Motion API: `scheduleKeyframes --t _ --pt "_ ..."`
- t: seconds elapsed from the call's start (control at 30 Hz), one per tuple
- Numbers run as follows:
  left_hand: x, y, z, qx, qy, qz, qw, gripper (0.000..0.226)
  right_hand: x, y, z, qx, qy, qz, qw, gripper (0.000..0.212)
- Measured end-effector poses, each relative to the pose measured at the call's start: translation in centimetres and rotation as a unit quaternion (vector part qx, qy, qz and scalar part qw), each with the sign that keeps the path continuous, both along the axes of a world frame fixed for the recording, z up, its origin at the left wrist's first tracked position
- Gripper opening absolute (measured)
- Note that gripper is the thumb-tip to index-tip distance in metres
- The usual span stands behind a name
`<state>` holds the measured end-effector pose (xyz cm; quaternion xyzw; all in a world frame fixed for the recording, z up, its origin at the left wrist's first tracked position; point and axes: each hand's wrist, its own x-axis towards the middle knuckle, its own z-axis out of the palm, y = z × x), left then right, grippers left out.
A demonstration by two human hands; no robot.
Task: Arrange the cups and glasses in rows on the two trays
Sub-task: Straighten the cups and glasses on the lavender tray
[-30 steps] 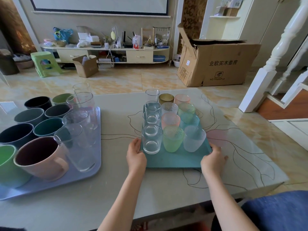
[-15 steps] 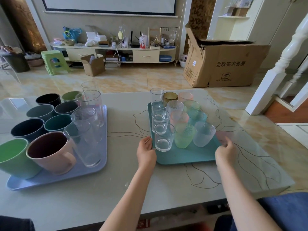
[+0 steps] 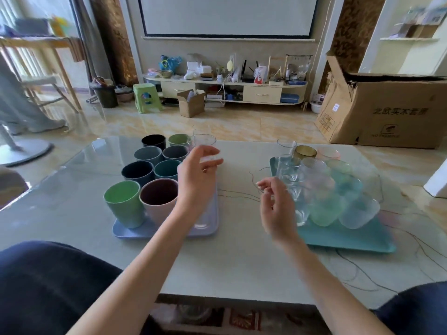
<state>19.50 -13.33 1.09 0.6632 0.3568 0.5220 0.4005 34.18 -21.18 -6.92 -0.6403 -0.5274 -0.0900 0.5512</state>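
A lilac tray (image 3: 135, 232) on the left of the table carries several coloured mugs (image 3: 123, 206) in two rows and a row of tall clear glasses (image 3: 204, 142). On the right, a teal tray (image 3: 348, 236) holds rows of clear and tinted glasses (image 3: 324, 210). My left hand (image 3: 197, 176) hovers above the lilac tray's row of clear glasses, fingers loosely curved, holding nothing. My right hand (image 3: 274, 205) floats between the two trays, just left of the teal tray, fingers relaxed and empty. Part of the clear-glass row is hidden behind my left hand.
The pale table (image 3: 237, 269) has its front edge near my lap. Beyond it lie a tiled floor, a large cardboard box (image 3: 387, 110) at the right, a green stool (image 3: 146, 97) and a low TV cabinet (image 3: 225, 90).
Both hands have let go of the teal tray's front corners and risen off the table. My left hand moved over to the lilac tray. The view lifted and swung left.
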Motion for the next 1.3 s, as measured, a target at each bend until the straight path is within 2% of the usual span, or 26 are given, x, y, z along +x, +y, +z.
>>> scheduleKeyframes --t 0.1,0.23,0.33,0.47,0.6,0.67,0.73,0.83,0.9,1.03,1.3 --pt "-5.4 4.2 2.0 0.003 -0.021 0.065 0.998 0.039 -2.6 3.6 -2.3 -0.136 0.034 0.026 0.99 0.018" --pt "-13.0 9.4 2.9 -0.001 -0.057 0.222 0.973 0.037 -4.6 7.4 -3.5 -0.268 0.068 0.03 0.961 0.015" --pt "-18.3 13.3 -0.4 -0.092 0.015 0.311 0.946 0.034 -5.3 9.5 -4.2 -0.317 0.083 0.037 0.944 0.013" --pt "-20.9 16.4 -5.9 -0.257 0.179 0.22 0.924 0.036 -4.9 11.0 -4.8 -0.33 0.106 0.026 0.938 0.014" --pt "-20.4 16.1 -8.7 -0.348 0.208 0.102 0.909 0.005 -4.1 12.1 -5.4 -0.397 0.131 0.017 0.908 0.023" --pt "-19.9 16.0 -9.8 -0.341 0.23 0.083 0.908 0.003 -3.7 12.5 -5.3 -0.43 0.119 0.031 0.895 0.026" --pt "-19.6 16.2 -10.3 -0.321 0.232 0.109 0.912 0.005 -3.3 12.9 -5.0 -0.455 0.1 0.052 0.883 0.029" --pt "-19.6 16.4 -10.5 -0.359 0.151 0.094 0.916 0.01 -3.0 13.0 -4.6 -0.485 0.071 0.073 0.869 0.043" --pt "-19.5 16.3 -10.5 -0.366 0.124 0.096 0.917 0.012 -2.8 12.8 -4.7 -0.477 0.072 0.078 0.873 0.048" --pt "-18.2 14.8 -10.2 -0.355 0.12 0.069 0.924 0.024 -1.7 11.6 -4.7 -0.463 0.078 0.063 0.881 0.026" --pt "-13.4 13.4 -10.5 -0.321 0.165 0.007 0.932 0.012 2.3 7.3 -5.0 -0.476 0.099 0.032 0.873 0.05"
